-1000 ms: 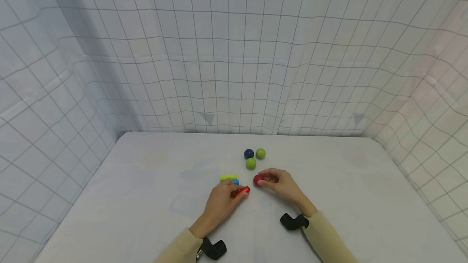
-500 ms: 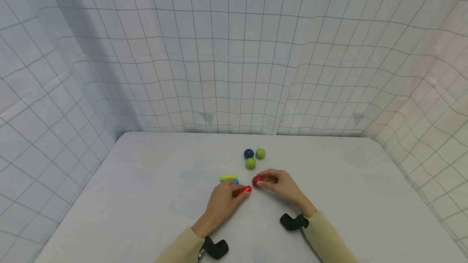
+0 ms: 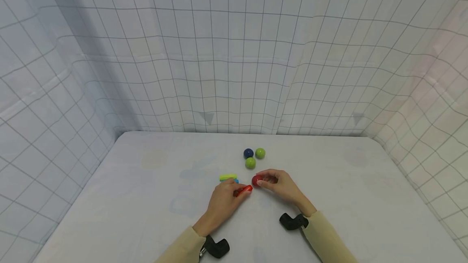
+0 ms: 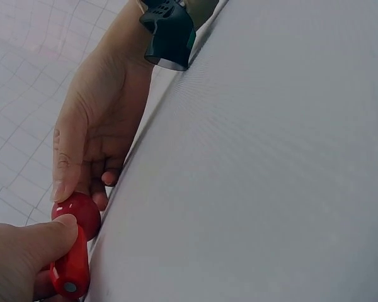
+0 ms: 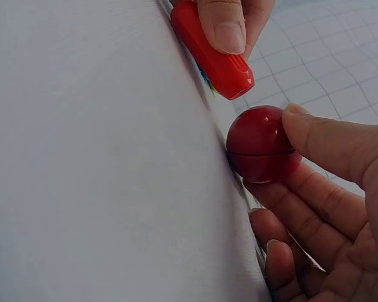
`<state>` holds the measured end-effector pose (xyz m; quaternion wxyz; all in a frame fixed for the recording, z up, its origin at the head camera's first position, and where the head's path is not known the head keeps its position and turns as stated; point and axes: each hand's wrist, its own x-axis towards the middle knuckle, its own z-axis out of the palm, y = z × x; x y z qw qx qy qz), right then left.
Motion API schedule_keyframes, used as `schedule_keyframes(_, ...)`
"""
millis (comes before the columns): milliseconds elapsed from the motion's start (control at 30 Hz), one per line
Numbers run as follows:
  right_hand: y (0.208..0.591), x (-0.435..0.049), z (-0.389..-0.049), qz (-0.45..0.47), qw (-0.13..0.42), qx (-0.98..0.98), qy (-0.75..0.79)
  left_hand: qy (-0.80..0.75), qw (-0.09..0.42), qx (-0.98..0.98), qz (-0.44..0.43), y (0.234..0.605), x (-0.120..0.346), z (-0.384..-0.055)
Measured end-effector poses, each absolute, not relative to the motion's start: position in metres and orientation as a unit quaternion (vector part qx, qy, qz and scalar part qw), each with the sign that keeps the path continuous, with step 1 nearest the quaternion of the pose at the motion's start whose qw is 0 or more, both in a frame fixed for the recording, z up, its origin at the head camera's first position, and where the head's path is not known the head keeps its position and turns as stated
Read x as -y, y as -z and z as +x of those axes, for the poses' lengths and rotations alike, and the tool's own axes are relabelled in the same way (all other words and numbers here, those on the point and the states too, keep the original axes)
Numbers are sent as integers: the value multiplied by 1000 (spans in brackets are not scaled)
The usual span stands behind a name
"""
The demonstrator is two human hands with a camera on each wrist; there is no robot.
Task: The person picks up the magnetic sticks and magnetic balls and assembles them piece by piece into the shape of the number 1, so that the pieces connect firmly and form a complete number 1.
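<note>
My left hand [image 3: 224,200] pinches a short red toy rod [image 3: 245,190] between thumb and fingers. A grey disc shows in one end of this rod [image 4: 70,287] in the left wrist view. To its right, my right hand [image 3: 283,184] grips a glossy red ball [image 3: 256,180], thumb on one side and fingers on the other. A seam runs round the ball [image 5: 258,138] in the right wrist view. There the rod's far end [image 5: 239,85] points towards the ball with a narrow gap between them. The ball appears to be at the tabletop.
Beyond the hands a dark blue ball [image 3: 248,153] and two lime green balls [image 3: 250,163] sit grouped together. A yellow-green rod [image 3: 228,177] and a partly covered blue rod [image 3: 235,181] lie behind my left hand. Gridded white curtains [image 3: 234,72] surround the white table [image 3: 146,198].
My left hand has shifted slightly right with the red rod. The red ball in my right hand has come slightly left, narrowing the space between the two.
</note>
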<state>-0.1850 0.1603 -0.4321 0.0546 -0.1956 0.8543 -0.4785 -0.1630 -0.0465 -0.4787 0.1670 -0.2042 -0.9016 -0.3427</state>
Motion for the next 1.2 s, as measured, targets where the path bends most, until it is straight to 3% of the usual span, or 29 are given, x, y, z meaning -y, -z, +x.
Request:
schedule_keyframes(867, 435, -160, -187, -198, 52, -853, 481, 345, 159, 902, -206, 479, 43, -165)
schedule_keyframes(1200, 474, -170, -208, -202, 49, -854, 477, 345, 160, 902, -206, 479, 42, -164)
